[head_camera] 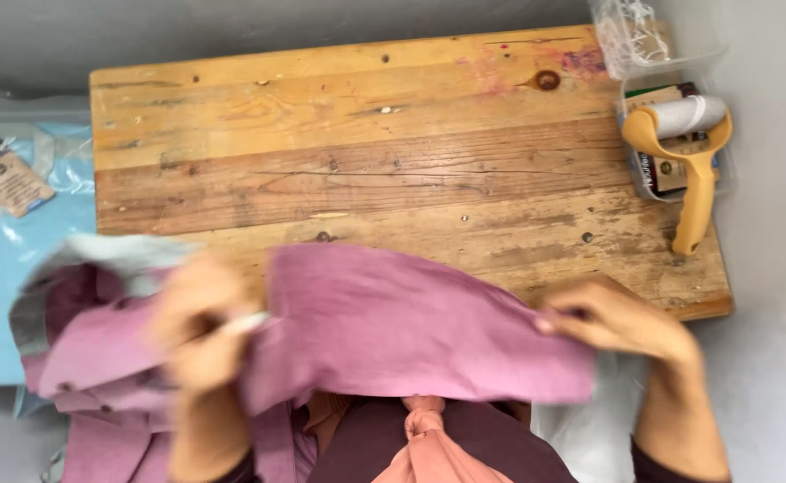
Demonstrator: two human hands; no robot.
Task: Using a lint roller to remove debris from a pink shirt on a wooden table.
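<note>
A pink-mauve garment (393, 322) with a grey lining is stretched between both hands over the near edge of a worn wooden table (393, 134). My left hand (201, 326), blurred by motion, grips the cloth at the left, where it bunches and hangs down. At the cloth's right edge, my right hand (616, 322) pinches it, fingers closed on the fabric.
A yellow-handled lint roller (690, 152) lies on a clear plastic box (636, 165) at the table's right end. A crumpled clear bag (630, 31) sits at the far right corner. A light blue bagged garment with a card tag (8, 233) lies to the left.
</note>
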